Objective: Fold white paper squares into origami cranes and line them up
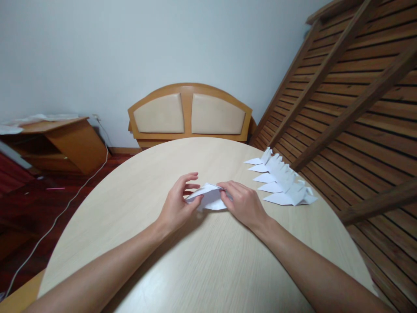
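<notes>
A partly folded sheet of white paper (211, 200) is held between my two hands over the middle of the round table. My left hand (178, 200) grips its left corner, thumb in front, with the upper fingers spread and curved behind. My right hand (243, 201) pinches the right side of the paper between thumb and fingers. The paper's upper edge rises to a low peak, and a flap opens toward me. Its back side and some of my fingertips are hidden.
Several folded white paper figures (282, 182) stand in a row at the table's right side. The pale round table (202, 269) fills the foreground. Beyond it are a padded headboard (218, 114), wooden slats (368, 113) leaning at right, a desk (81, 145) and a white cable (70, 203) at left.
</notes>
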Demonstrator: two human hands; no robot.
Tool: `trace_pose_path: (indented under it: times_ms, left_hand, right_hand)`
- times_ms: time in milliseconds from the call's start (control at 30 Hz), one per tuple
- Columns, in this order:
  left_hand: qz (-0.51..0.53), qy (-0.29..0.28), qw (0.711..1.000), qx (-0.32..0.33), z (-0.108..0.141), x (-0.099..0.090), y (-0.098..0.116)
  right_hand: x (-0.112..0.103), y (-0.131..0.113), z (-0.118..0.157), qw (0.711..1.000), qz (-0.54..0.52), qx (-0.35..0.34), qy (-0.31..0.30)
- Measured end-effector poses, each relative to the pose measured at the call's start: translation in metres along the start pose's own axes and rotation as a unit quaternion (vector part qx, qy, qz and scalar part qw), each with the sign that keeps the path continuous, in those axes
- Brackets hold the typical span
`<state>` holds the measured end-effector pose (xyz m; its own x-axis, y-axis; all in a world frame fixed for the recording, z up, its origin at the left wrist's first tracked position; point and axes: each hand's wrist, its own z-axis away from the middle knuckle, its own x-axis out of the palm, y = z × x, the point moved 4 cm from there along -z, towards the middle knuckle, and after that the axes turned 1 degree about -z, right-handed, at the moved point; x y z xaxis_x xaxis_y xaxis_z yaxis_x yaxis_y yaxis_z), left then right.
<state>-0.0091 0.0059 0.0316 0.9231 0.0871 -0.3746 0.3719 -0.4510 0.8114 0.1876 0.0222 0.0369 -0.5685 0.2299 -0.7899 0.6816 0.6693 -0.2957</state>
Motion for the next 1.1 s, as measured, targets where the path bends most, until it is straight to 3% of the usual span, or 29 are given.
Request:
trace_pose_path:
  times_ms: [100, 200, 400, 500, 700, 800, 933, 1100]
  left_hand:
    - [0.013, 0.016, 1.000, 0.019, 0.000, 0.000, 0.004]
    - [-0.015, -0.011, 0.999, 0.035, 0.003, 0.004, 0.002]
    - [-0.117, -0.099, 0.986, 0.069, 0.008, 0.015, -0.009]
    - [-0.149, -0.158, 0.971, 0.098, 0.011, 0.020, -0.011]
    - [-0.212, -0.271, 0.930, 0.126, 0.020, 0.028, -0.011]
    - [-0.234, -0.286, 0.920, 0.128, 0.022, 0.028, -0.008]
    - [-0.259, -0.304, 0.901, 0.169, 0.021, 0.028, 0.000]
    - [-0.238, -0.272, 0.917, 0.171, 0.015, 0.025, -0.001]
  right_hand:
    - [0.002, 0.005, 0.001, 0.993, -0.085, 0.065, 0.045]
    - [0.011, 0.014, 0.004, 0.965, -0.208, 0.144, 0.067]
    - [0.032, 0.026, 0.008, 0.907, -0.357, 0.222, 0.029]
    - [0.039, 0.034, 0.010, 0.895, -0.379, 0.237, 0.000]
    - [0.041, 0.048, 0.010, 0.923, -0.309, 0.230, -0.005]
    - [0.034, 0.042, 0.008, 0.949, -0.249, 0.192, -0.001]
    - [0.025, 0.021, 0.006, 0.985, -0.146, 0.085, -0.023]
    - [0.034, 0.012, 0.014, 0.989, -0.033, 0.040, -0.136]
